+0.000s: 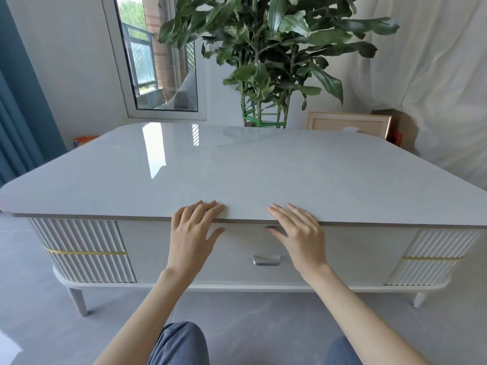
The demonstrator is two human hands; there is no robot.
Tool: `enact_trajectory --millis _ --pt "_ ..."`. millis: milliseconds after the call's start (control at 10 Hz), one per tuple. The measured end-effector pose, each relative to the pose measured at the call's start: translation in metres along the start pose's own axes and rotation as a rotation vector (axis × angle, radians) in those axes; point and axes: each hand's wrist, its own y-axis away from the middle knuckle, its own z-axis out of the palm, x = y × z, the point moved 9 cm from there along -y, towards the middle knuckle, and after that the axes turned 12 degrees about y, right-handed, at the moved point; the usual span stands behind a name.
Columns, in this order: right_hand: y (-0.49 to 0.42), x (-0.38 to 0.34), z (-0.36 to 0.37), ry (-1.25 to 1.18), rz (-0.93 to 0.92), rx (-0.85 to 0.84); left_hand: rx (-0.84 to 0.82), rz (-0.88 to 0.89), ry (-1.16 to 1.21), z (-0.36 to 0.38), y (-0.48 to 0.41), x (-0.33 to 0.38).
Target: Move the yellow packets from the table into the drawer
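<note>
- My left hand [193, 227] lies flat on the front edge of the table [237, 167], fingers straight and spread, thumb hanging below the lip against the drawer [342, 248] front. It holds nothing.
- My right hand [295, 230] mirrors it: fingers extended on the glossy top, thumb just under the edge, nothing in its grasp.
- I see no yellow packets anywhere on the tabletop. The drawer is pushed in flush, its silver handle [266, 260] between and below my wrists, so the packets may be inside, but I cannot confirm that from here.
- Risk: both thumbs sit right at the seam between the top and the drawer front. If the drawer were drawn out and shoved back, they could get pinched.
- Risk: the top is slick and reflective, so palms leaning on the edge could slide off.
- Risk: taking the job as finished with the drawer closed could leave a packet unaccounted for, out of my view.
- Writing: none readable. The plant [276, 48], the picture frame [347, 125] behind the table and a small orange object [83, 140] on the floor to the left show no legible label or brand.
</note>
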Motion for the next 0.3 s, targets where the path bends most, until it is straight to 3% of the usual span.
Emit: enact_trajectory --millis 100,200,300 --pt "0.0 0.0 0.0 -0.037 0.04 -0.158 0.042 0.003 0.023 -0.005 0.015 0.011" --pt "0.008 -0.001 -0.019 -0.224 0.074 -0.304 0.103 0.033 0.088 -0.01 0.046 0.027" --pt "0.022 0.012 -0.074 -0.516 0.315 -0.288 -0.004 0.005 0.247 0.008 0.099 0.042"
